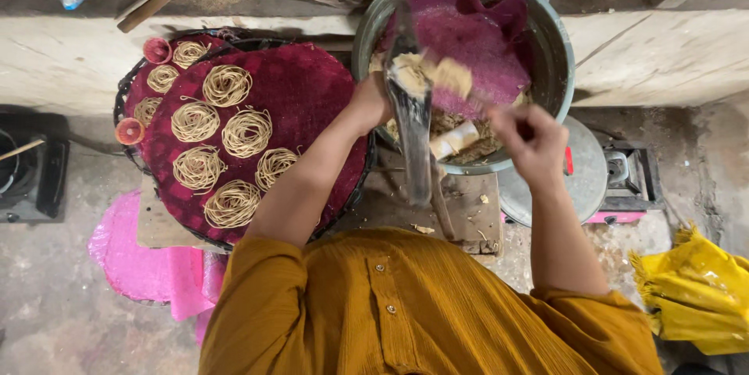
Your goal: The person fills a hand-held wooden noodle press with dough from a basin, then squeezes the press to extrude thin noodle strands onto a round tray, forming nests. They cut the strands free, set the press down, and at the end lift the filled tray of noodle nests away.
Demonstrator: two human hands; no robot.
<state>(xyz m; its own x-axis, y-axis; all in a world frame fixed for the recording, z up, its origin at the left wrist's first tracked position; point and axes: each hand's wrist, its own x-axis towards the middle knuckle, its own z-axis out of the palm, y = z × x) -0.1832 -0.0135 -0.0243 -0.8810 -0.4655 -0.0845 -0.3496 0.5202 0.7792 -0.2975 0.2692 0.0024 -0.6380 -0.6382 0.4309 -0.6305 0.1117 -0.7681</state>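
Two hands are working over the metal bowl [555,71]: your right hand [530,137] fingers are pinching a lump of dough [437,77], your left hand [370,102] gripping the long metal press [412,117]. Filling seems underway; next, packing dough firmly, beside the noodle-coil tray [312,86].

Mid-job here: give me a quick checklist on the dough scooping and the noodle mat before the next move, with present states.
1. Left hand grip on the long flat blade: ok.
2. Dough lump sits on the blade: ok.
3. Right hand over the metal bowl, fingers curled; what it holds: cannot tell.
4. Free room on the maroon mat beside the noodle nests: ok.
5. Dough left in the bowl under the maroon cloth: cannot tell.
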